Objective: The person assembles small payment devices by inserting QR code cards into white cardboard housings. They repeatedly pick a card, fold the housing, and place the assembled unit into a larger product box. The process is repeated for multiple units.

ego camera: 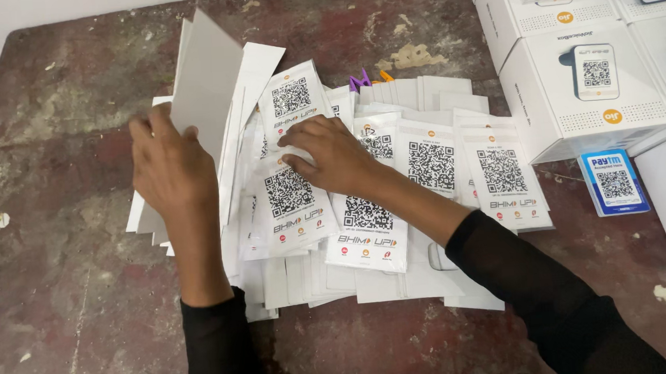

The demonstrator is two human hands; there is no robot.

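Observation:
A wide heap of white cards (433,164) printed with square black code patterns lies on a worn dark red table (68,307). My left hand (169,169) grips a small stack of blank-backed white cards (205,83) held upright at the heap's left edge. My right hand (331,154) rests palm down on the middle of the heap, its fingertips pressing on a code card (290,194). Both of my arms wear black sleeves.
White boxes (569,92) with a device pictured on top are stacked at the right edge. A small blue and white code stand (612,181) lies in front of them. A purple and orange bit (364,78) pokes out behind the heap. A pale wall runs along the far edge.

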